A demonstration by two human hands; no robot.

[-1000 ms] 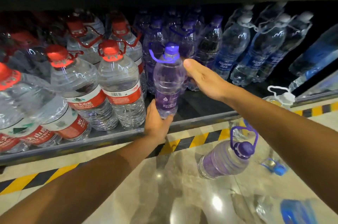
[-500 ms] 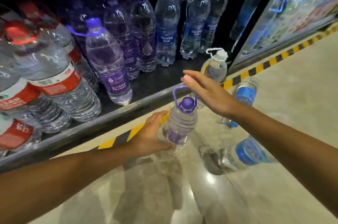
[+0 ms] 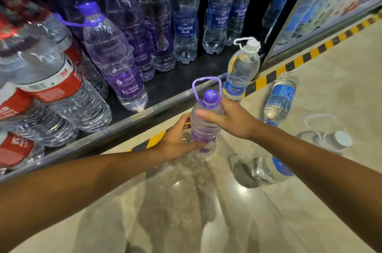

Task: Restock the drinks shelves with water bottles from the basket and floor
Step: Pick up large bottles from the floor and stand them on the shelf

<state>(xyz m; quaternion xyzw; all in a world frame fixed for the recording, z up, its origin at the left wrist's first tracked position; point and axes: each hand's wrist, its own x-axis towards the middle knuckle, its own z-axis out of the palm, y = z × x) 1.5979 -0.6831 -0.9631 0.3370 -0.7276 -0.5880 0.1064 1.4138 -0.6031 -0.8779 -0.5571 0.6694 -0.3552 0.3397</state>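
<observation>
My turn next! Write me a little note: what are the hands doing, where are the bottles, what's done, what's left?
Left hand grips the purple bottle low down; right hand grips it near the neck. It stands on the floor.
Done: a purple bottle sits at the shelf front.
Left: shelve this one, then the white-cap bottle and the blue bottles on the floor.

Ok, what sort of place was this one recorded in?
Most likely a shop's drinks aisle: a low shelf packed with rows of labelled water bottles, yellow-and-black tape along the polished floor, and both hands holding a purple-capped bottle.
</observation>
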